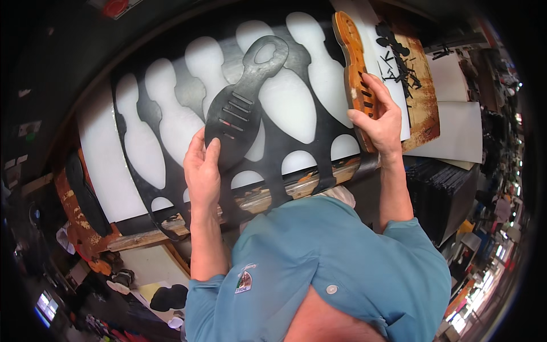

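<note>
My left hand (203, 165) grips the lower edge of a flat black cut-out piece (250, 74), thumb on top. The piece is paddle-shaped, with an oval hole at its narrow end and several slots in its wide part. It is held above a large black sheet (323, 162) full of matching cut-out openings. My right hand (383, 117) is closed around the side of an orange-brown cutting die (350, 48) of similar outline, with slots in it. The die is at the right end of the sheet.
White board (94, 165) shows under the black sheet. Small black scraps (401, 65) lie on a worn brown board (421, 119) at right, near pale sheets (458, 131). A stack of black sheets (441, 194) stands below. Another long black piece (85, 188) is at far left.
</note>
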`<act>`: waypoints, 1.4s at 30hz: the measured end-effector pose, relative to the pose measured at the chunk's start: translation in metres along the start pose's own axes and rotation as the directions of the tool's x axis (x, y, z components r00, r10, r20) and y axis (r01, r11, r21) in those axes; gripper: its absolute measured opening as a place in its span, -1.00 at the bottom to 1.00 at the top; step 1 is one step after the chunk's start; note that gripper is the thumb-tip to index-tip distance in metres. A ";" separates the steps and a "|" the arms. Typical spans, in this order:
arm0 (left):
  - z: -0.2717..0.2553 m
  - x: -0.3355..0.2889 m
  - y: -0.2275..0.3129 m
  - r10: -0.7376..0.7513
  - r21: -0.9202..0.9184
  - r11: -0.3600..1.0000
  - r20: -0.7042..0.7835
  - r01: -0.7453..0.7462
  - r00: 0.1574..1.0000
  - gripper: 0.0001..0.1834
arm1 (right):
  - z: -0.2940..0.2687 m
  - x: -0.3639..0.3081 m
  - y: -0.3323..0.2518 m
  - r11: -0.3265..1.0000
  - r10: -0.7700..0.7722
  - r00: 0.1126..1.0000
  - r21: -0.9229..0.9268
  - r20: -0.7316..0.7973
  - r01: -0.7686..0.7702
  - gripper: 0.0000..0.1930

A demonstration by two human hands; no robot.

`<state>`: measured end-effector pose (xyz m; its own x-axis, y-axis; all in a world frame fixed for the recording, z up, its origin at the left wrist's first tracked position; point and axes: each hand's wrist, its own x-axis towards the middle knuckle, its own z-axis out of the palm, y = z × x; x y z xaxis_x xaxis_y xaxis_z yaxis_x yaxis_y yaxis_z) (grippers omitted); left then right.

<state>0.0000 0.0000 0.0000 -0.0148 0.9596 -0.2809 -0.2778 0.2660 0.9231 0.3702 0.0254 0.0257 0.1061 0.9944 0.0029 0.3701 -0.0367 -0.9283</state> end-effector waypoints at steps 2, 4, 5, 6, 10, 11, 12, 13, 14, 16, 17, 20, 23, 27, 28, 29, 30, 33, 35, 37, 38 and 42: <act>0.003 -0.007 0.003 -0.040 0.028 0.999 -0.068 0.042 0.997 -0.56 | 0.002 -0.002 0.020 0.866 -0.146 0.988 -0.489 -0.048 0.104 -0.08; -0.013 -0.004 0.003 0.041 0.053 0.998 -0.065 -0.038 0.997 -0.61 | 0.017 0.002 0.031 0.714 -0.198 0.980 -0.687 -0.014 0.134 -0.10; -0.022 -0.003 0.003 0.084 0.090 0.993 -0.108 -0.075 0.991 -0.63 | 0.017 0.006 0.033 0.722 -0.251 0.968 -0.665 0.003 0.190 -0.11; -0.039 -0.009 0.014 0.143 0.243 0.965 -0.183 -0.096 0.973 -0.63 | 0.025 0.003 0.036 0.761 -0.230 0.973 -0.620 0.016 0.190 -0.12; -0.130 -0.017 0.030 0.363 0.509 0.852 -0.399 -0.126 0.842 -0.57 | 0.023 0.006 0.028 0.696 -0.233 0.972 -0.693 0.031 0.189 -0.15; -0.162 -0.020 0.038 0.452 0.543 0.821 -0.428 -0.177 0.783 -0.56 | 0.024 0.004 0.029 0.695 -0.191 0.982 -0.708 -0.013 0.126 -0.15; -0.195 -0.024 0.046 0.466 0.460 0.855 -0.481 -0.238 0.742 -0.58 | 0.024 0.003 0.030 0.700 -0.221 0.975 -0.696 0.003 0.161 -0.14; -0.229 -0.029 0.048 0.498 0.521 0.830 -0.530 -0.200 0.686 -0.59 | 0.024 0.005 0.041 0.712 -0.187 0.982 -0.688 0.006 0.139 -0.14; -0.265 -0.033 0.054 0.548 0.621 0.778 -0.597 -0.095 0.585 -0.57 | 0.025 0.004 0.043 0.696 -0.197 0.980 -0.705 -0.009 0.134 -0.14; -0.340 -0.045 0.067 0.574 0.677 0.725 -0.695 0.126 0.433 -0.56 | 0.025 0.004 0.043 0.713 -0.200 0.980 -0.685 0.007 0.150 -0.14; -0.371 -0.049 0.071 0.560 0.626 0.773 -0.747 0.097 0.358 -0.57 | 0.024 0.005 0.043 0.721 -0.212 0.977 -0.672 0.015 0.167 -0.14; -0.433 -0.069 0.078 0.615 0.664 0.700 -0.747 0.262 0.252 -0.56 | 0.025 0.006 0.047 0.717 -0.203 0.979 -0.681 0.006 0.153 -0.14; -0.444 -0.071 0.081 0.726 0.723 0.542 -0.660 0.429 0.195 -0.54 | 0.024 0.010 0.050 0.704 -0.211 0.977 -0.694 0.000 0.152 -0.12; -0.374 -0.040 0.086 0.796 0.849 0.421 -0.514 0.319 0.320 -0.51 | 0.029 0.012 0.048 0.680 -0.166 0.983 -0.731 -0.074 0.060 -0.12; -0.344 -0.025 0.085 0.783 0.880 0.440 -0.474 0.179 0.403 -0.52 | 0.029 0.013 0.046 0.710 -0.196 0.980 -0.696 -0.047 0.108 -0.13; -0.311 -0.009 0.084 0.761 0.878 0.478 -0.426 0.022 0.488 -0.52 | 0.029 0.014 0.045 0.723 -0.250 0.968 -0.668 -0.014 0.177 -0.16; -0.276 0.006 0.082 0.714 0.867 0.497 -0.384 -0.037 0.586 -0.52 | 0.031 0.015 0.044 0.675 -0.395 0.918 -0.672 0.020 0.305 -0.19; -0.161 0.050 0.071 0.662 0.835 0.439 -0.052 -0.331 0.748 -0.46 | 0.031 0.015 0.041 0.690 -0.388 0.921 -0.653 0.029 0.311 -0.15; -0.081 0.078 0.054 0.624 0.772 0.449 0.090 -0.450 0.776 -0.44 | 0.033 0.012 0.040 0.694 -0.266 0.963 -0.701 -0.038 0.164 -0.05; -0.006 0.103 0.032 0.587 0.758 0.414 0.201 -0.504 0.784 -0.38 | 0.033 0.010 0.035 0.724 -0.209 0.976 -0.681 -0.058 0.114 -0.05; 0.028 0.113 0.019 0.573 0.765 0.389 0.235 -0.513 0.785 -0.34 | 0.031 0.008 0.031 0.735 -0.197 0.978 -0.671 -0.072 0.098 -0.05; 0.099 0.127 -0.026 0.501 0.909 0.150 0.270 -0.390 0.823 -0.16 | 0.015 0.005 0.019 0.827 -0.145 0.987 -0.556 -0.066 0.084 -0.09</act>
<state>0.1007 0.1239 -0.0336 0.1079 0.9472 0.3020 0.8368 -0.2506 0.4868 0.3637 0.0314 0.0026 0.1122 0.9804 0.1619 0.8279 -0.0021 -0.5609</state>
